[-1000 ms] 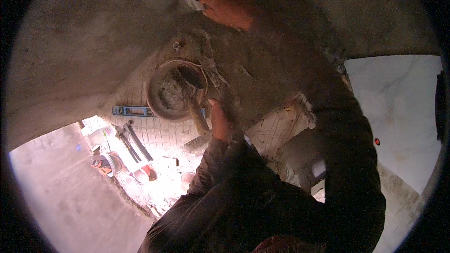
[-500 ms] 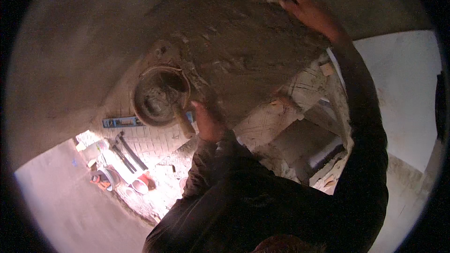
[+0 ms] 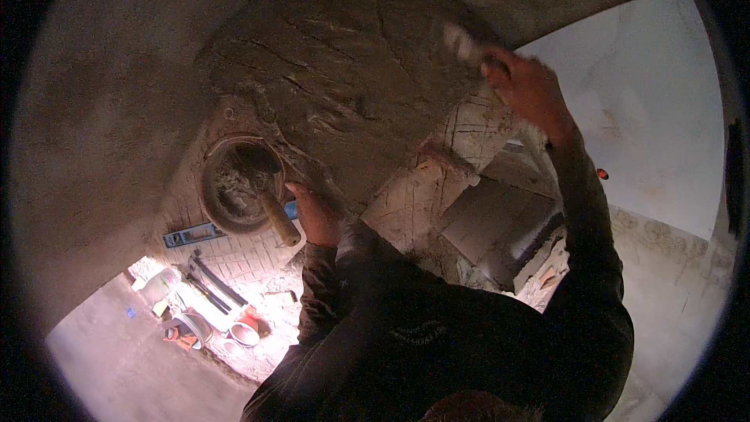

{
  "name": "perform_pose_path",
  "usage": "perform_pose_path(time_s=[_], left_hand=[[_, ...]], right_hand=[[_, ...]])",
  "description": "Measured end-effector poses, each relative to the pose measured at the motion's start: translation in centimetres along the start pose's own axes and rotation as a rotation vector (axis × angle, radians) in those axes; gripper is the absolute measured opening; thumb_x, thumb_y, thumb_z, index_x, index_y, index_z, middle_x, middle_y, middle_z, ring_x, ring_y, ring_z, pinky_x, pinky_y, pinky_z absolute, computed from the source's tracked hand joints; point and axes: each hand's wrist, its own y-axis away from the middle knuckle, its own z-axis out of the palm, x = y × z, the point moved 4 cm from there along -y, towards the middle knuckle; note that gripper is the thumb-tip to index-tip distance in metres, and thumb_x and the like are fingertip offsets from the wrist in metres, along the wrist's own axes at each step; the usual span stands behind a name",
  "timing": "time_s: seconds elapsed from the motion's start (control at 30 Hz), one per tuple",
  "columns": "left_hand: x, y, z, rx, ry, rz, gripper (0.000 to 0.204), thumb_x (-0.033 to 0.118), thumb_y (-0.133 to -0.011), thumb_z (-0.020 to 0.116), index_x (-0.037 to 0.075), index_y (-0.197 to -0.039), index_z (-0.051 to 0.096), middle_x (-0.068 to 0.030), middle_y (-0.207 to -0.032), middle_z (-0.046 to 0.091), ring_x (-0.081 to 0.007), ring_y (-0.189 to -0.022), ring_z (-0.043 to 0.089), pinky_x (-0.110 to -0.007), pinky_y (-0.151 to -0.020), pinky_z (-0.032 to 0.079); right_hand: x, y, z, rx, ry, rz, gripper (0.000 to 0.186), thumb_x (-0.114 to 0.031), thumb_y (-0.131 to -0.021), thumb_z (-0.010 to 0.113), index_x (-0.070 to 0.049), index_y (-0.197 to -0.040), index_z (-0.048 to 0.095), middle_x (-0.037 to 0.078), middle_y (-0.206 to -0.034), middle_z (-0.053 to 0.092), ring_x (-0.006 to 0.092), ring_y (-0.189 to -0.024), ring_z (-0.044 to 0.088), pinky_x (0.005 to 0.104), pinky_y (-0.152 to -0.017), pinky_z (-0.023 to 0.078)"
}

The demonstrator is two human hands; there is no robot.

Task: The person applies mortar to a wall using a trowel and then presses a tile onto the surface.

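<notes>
While my right hand (image 3: 533, 94) is closed around the grip of a flat-bladed tool (image 3: 461, 41), the blade, pale and blurred, points up and to the left over the far right part of a patch of rough grey mortar (image 3: 344, 70); I cannot tell whether the blade touches it. My left hand (image 3: 316, 217) is lower and further left, one digit extended toward the round bucket (image 3: 205, 203); the curl of its other fingers is hidden, so I cannot tell whether it grips anything, nor whether it touches the rim. The bucket contains grey mix (image 3: 226, 184), and a tool with a wooden handle (image 3: 279, 219) leans out of it toward my left wrist. Observed behind the bucket's near side: a blue level (image 3: 191, 235), its middle covered. To the right of the hands stands a large white panel (image 3: 648, 101); nearer my body, a grey slab (image 3: 500, 223). At lower left, brightly lit, are a red-sided pot (image 3: 245, 334) and long dark tools (image 3: 216, 285).
</notes>
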Motion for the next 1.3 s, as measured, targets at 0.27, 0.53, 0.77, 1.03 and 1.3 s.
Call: perform_pose_path(time_s=[0.27, 0.53, 0.77, 1.03, 1.3], left_hand=[[-0.1, -0.3, 0.5, 0.000, -0.609, 0.297, 0.058, 0.013, -0.097, 0.048, -0.011, -0.144, 0.023, -0.0285, -0.144, 0.038, -0.0398, -0.131, 0.040, -0.041, -0.113, 0.028], [5.1, 0.2, 2.6, -0.059, 0.674, -0.278, 0.079, 0.071, -0.093, 0.033, 0.016, -0.149, 0.032, -0.0073, -0.150, 0.038, -0.0311, -0.135, 0.037, -0.050, -0.111, 0.031], [-0.2, -0.6, 0.8, -0.204, 0.179, -0.017, 0.067, 0.054, -0.102, 0.025, 0.005, -0.148, 0.028, -0.0130, -0.154, 0.032, -0.0332, -0.142, 0.026, -0.047, -0.119, 0.013], [4.5, 0.1, 2.9, -0.108, 0.757, -0.287, 0.073, 0.065, -0.098, 0.026, 0.015, -0.151, 0.030, -0.0081, -0.154, 0.033, -0.0318, -0.141, 0.029, -0.049, -0.116, 0.024], [3.2, -0.5, 2.6, -0.069, 0.688, -0.180, 0.071, 0.064, -0.098, 0.029, 0.015, -0.151, 0.030, -0.0069, -0.153, 0.035, -0.0317, -0.140, 0.032, -0.048, -0.116, 0.023]], right_hand=[[0.4, 4.2, 6.4, 0.205, -0.192, -0.066, 0.039, -0.035, -0.095, 0.056, -0.012, -0.127, 0.054, 0.019, -0.105, 0.066, 0.0393, -0.089, 0.065, 0.0516, -0.072, 0.053], [-2.6, 9.0, 1.0, 0.132, -0.068, -0.305, 0.044, -0.020, -0.095, 0.060, -0.017, -0.137, 0.050, 0.016, -0.097, 0.067, 0.0259, -0.080, 0.068, 0.0378, -0.069, 0.056], [-4.9, -0.3, 2.7, -0.175, 0.209, -0.566, 0.047, -0.021, -0.092, 0.061, -0.025, -0.137, 0.052, 0.017, -0.109, 0.065, 0.0283, -0.085, 0.068, 0.0376, -0.071, 0.056], [9.5, 1.4, -2.0, 0.053, 0.339, -0.525, 0.039, -0.036, -0.098, 0.052, -0.024, -0.135, 0.054, 0.016, -0.079, 0.067, 0.0311, -0.069, 0.067, 0.0433, -0.065, 0.054], [-0.2, -5.6, 2.4, 0.141, -0.040, -0.496, 0.042, -0.040, -0.099, 0.050, -0.016, -0.133, 0.056, 0.012, -0.088, 0.070, 0.0301, -0.074, 0.069, 0.0418, -0.071, 0.056]])
